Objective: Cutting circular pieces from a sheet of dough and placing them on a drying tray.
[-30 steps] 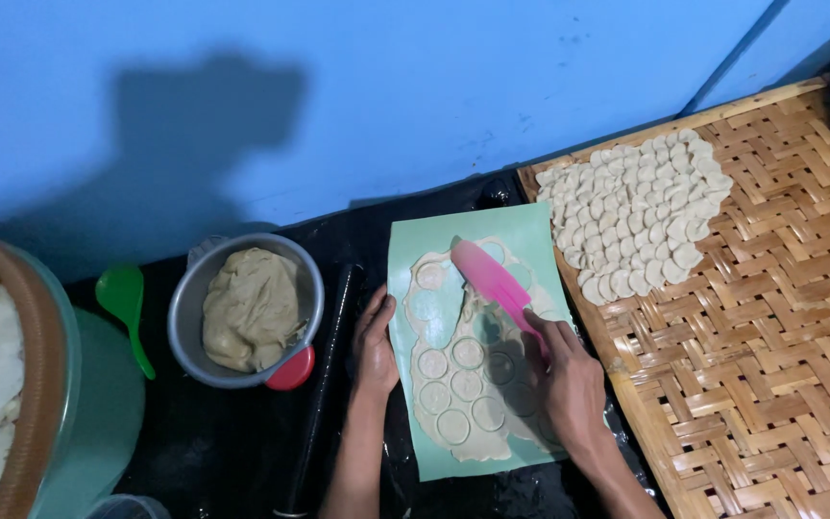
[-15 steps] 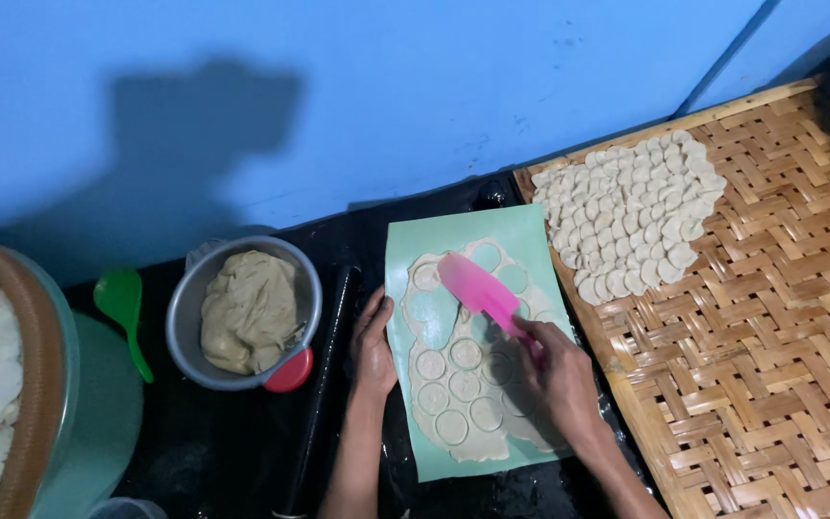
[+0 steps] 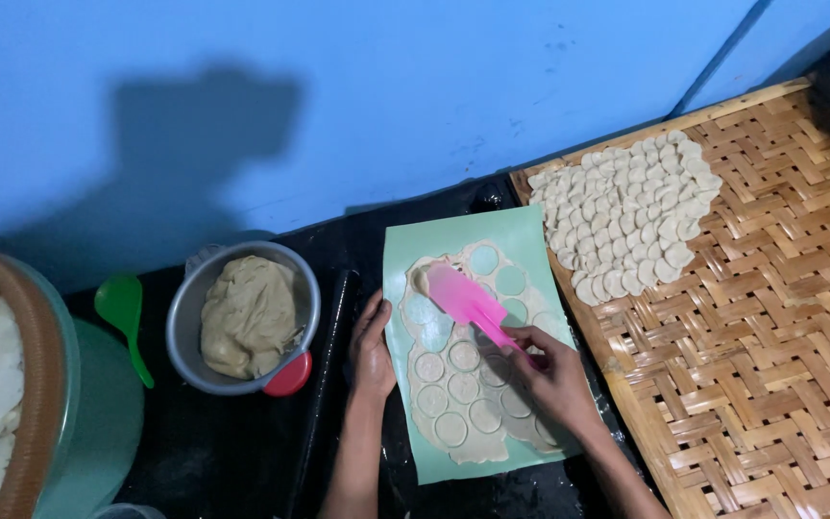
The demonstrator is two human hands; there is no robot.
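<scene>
with the left hand (image 3: 373,348) pressed flat on the green mat's (image 3: 530,240) edge at centre frame, the right hand (image 3: 554,377) pinching the pink spatula (image 3: 465,300) should probably slide it shallow under the cut dough rounds (image 3: 461,386).

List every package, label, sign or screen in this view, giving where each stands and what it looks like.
None in view: no package, label, sign or screen shows. The right hand holds a pink plastic spatula over a pale green rectangular mat, the left hand rests at the mat's edge, and a round metal bowl of beige dough stands to the left.
</scene>
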